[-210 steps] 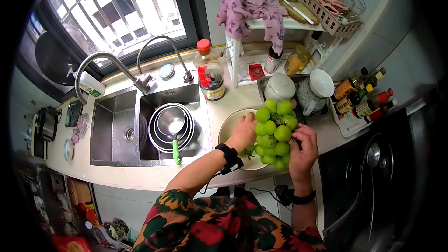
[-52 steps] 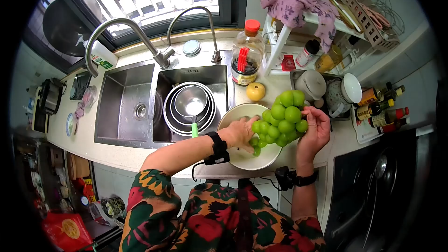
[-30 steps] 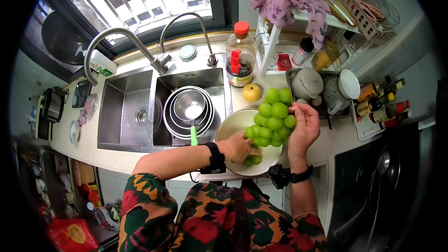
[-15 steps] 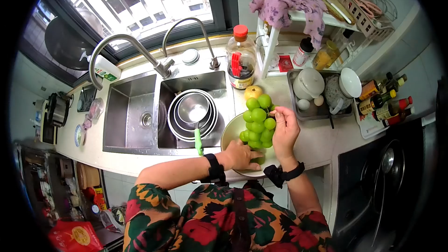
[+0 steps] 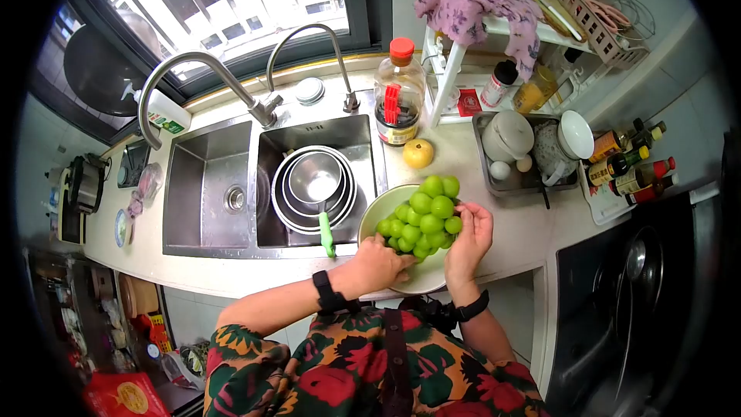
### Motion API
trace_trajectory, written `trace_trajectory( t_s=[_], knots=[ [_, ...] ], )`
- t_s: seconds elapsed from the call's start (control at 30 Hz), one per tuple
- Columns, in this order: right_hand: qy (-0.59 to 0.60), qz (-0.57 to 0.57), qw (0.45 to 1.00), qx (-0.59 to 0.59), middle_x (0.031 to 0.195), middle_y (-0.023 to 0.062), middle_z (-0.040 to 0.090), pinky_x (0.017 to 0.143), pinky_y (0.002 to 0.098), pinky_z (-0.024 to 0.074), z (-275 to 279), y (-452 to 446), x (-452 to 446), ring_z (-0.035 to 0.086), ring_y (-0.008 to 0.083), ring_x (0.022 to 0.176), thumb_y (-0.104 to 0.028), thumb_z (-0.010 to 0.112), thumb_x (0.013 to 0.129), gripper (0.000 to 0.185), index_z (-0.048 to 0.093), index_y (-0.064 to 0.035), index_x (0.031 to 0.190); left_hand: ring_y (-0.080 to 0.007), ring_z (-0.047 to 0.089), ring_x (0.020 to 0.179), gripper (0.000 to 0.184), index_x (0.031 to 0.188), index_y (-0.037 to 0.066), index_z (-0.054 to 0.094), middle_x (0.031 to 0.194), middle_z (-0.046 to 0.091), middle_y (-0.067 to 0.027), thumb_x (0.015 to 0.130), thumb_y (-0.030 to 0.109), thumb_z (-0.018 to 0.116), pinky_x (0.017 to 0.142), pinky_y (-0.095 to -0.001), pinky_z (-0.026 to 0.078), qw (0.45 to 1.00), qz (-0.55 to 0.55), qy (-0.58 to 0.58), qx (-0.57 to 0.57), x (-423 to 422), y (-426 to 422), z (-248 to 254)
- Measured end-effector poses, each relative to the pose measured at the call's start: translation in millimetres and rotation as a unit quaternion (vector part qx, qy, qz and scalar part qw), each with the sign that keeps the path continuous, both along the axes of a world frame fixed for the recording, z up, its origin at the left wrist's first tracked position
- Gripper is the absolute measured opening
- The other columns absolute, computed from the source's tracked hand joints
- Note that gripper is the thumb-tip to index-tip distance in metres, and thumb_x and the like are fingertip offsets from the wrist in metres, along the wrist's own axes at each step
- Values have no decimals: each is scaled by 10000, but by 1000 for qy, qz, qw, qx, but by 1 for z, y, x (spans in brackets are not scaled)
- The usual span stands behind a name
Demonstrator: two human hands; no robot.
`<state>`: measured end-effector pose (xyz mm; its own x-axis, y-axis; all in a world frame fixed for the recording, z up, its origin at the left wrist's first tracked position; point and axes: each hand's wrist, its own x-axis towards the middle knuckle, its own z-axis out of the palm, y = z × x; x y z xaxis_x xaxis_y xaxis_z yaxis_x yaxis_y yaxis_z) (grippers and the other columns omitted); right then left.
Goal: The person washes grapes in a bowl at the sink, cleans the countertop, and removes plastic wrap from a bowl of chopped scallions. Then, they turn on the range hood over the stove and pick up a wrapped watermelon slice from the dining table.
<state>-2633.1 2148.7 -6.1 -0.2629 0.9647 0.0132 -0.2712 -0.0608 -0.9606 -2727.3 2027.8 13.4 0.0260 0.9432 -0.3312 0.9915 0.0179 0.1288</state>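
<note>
A bunch of green grapes lies tilted across a pale round bowl at the counter's front edge. My right hand is closed at the bunch's right end, its thumb and fingers pinched around the stem side. From the lower left, my left hand grips the near grapes, with the thumb on one side and the fingers bent beneath; the fingertips are partly hidden. The grapes cover most of the bowl's inside.
Left of the bowl, nested metal pots with a green-handled pan sit in the double sink. A yellow round fruit and a red-capped jug stand behind. A dish tray and a black stove are at right.
The bunch, held upright by its stem before, has tipped leftward and lower over the bowl. My right hand has moved down slightly, and my left hand has shifted from inside the bowl to the grapes.
</note>
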Motion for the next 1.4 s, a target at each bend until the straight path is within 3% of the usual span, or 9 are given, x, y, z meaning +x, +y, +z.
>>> trace_trajectory(
  t_s=[0.23, 0.3, 0.5, 0.57, 0.7, 1.07, 1.17, 1.27, 1.4],
  knots=[
    [-104, 19, 994, 16, 833, 59, 538, 729, 235, 402, -17, -7, 32, 497, 104, 775, -22, 420, 860, 76, 477, -8, 908, -234, 548, 637, 112, 786, 40, 562, 682, 537, -83, 686, 55, 610, 536, -324, 452, 912, 161, -234, 298, -31, -30, -8],
    [-298, 84, 921, 236, 792, 72, 568, 672, 245, 426, -12, -1, 43, 522, 101, 729, -8, 422, 849, 98, 501, 5, 905, -282, 519, 648, 140, 792, 38, 556, 724, 511, -112, 658, 36, 598, 579, -346, 438, 839, 308, -261, 365, -33, -32, -12],
    [-282, 181, 928, 162, 734, 74, 580, 614, 242, 438, -3, 6, 65, 545, 115, 673, 19, 487, 799, 80, 536, 13, 862, -190, 558, 805, 458, 1178, 46, 393, 914, 551, -114, 750, 52, 558, 705, -289, 457, 770, 417, -391, 285, -39, -34, -98],
    [-247, 201, 939, 133, 721, 87, 577, 588, 250, 439, -5, 2, 70, 553, 140, 645, 29, 509, 774, 85, 540, 9, 851, -163, 580, 785, 448, 1193, 52, 377, 940, 562, -94, 772, 74, 528, 625, -265, 490, 568, 491, -645, 143, -34, -30, -85],
    [-278, 194, 933, 124, 728, 83, 578, 611, 243, 440, -7, -15, 81, 550, 119, 670, 25, 507, 781, 78, 536, 8, 851, -130, 575, 567, 446, 1216, 78, 347, 878, 560, -88, 775, 62, 408, 338, -208, 439, 555, 514, -651, 69, -35, -27, -64],
    [-243, 62, 962, 112, 959, 180, 545, 761, 311, 431, -27, -48, 51, 545, 262, 894, 38, 440, 815, 175, 445, -2, 985, -184, 598, 648, 459, 1224, 84, 306, 961, 527, -127, 772, 43, 371, 388, -262, 511, 516, 528, -670, 75, -26, -28, -49],
    [-303, 54, 910, 276, 968, 137, 557, 795, 287, 422, -21, -35, 56, 539, 195, 928, 24, 406, 850, 122, 448, 2, 963, -213, 600, 726, 450, 1227, 83, 295, 1026, 497, -145, 783, 41, 360, 445, -303, 544, 505, 528, -679, 75, -25, -29, -40],
    [-381, 39, 792, 476, 1067, 200, 514, 818, 329, 419, -23, -24, 65, 523, 342, 953, 27, 433, 824, 195, 449, -5, 1016, -198, 604, 700, 443, 1217, 85, 316, 982, 518, -127, 779, 42, 364, 426, -287, 534, 497, 525, -686, 87, -23, -31, -43],
    [-317, 55, 905, 279, 1052, 178, 529, 835, 333, 409, -37, -27, 65, 523, 318, 962, 17, 442, 820, 268, 454, -11, 1087, -120, 566, 566, 461, 1225, 87, 325, 916, 543, -88, 769, 47, 384, 315, -194, 414, 485, 545, -675, 111, -17, -30, -45]
  ],
)
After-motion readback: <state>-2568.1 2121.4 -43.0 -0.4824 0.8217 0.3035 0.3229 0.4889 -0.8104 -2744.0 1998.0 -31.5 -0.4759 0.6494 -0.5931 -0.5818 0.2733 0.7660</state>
